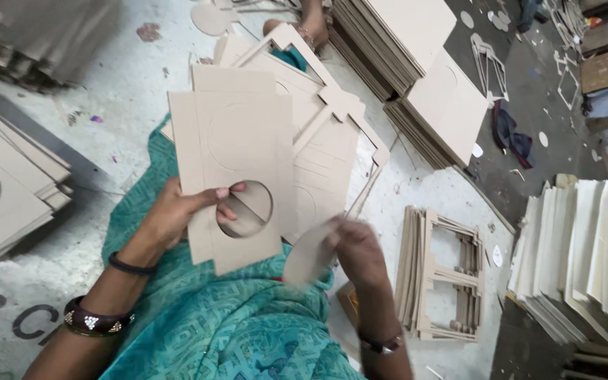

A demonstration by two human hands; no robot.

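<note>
Teal cloth (226, 331): lap, nearest cam.
L hand (177, 214): clamped on card sheet (237, 162), long axis 12–6, fingers thru hole.
R hand (357, 250): closed on cut disc (307, 255), at 4 o'clock of hole, blurred.

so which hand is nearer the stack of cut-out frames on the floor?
Right. The right hand is just left of the frame stack; the left hand is further left, holding the cardboard sheet.

the person wears a teal garment (212, 324) printed with a lighter geometric pattern. the left wrist carries a thin black band (129, 266) and a broad dark bangle (98, 319) set with pale studs; the right wrist has a dark, metal-trimmed bracelet (381, 344).
</note>
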